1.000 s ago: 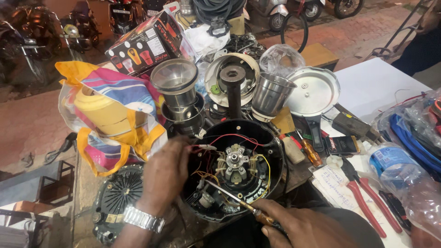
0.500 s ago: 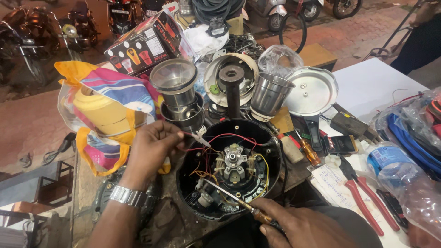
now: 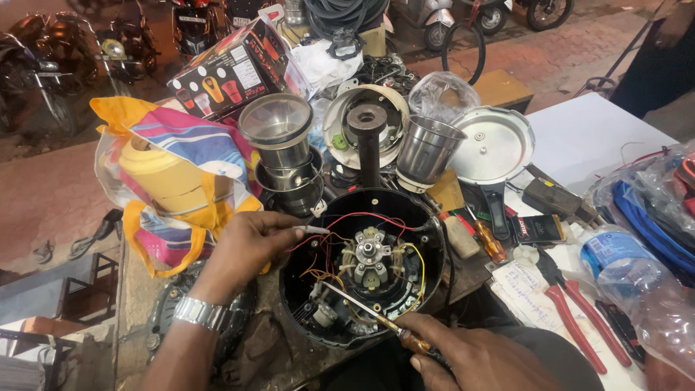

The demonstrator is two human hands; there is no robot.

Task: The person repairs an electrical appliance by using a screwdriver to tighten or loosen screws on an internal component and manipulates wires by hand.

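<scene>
An opened black mixer base (image 3: 434, 239) lies on the bench, showing its motor (image 3: 371, 261) and red and yellow wires. My left hand (image 3: 246, 246), with a metal watch on the wrist, pinches a thin white wire end (image 3: 313, 229) at the base's left rim. My right hand (image 3: 470, 358) grips a screwdriver (image 3: 362, 311) by its amber handle at the lower right. Its shaft slants up-left, and the tip rests inside the housing near the lower-left of the motor.
Steel mixer jars (image 3: 279, 137) (image 3: 427, 148), a black shaft and a steel lid (image 3: 496, 145) stand behind the base. A colourful bag (image 3: 174, 166) sits at left. Red pliers (image 3: 572, 311), a screwdriver (image 3: 486, 239), plastic bags and a printed box (image 3: 232, 69) lie around. Motorbikes are parked beyond.
My left hand has lifted off the housing's left side and now pinches a white wire end at the rim. The right hand and screwdriver have barely moved.
</scene>
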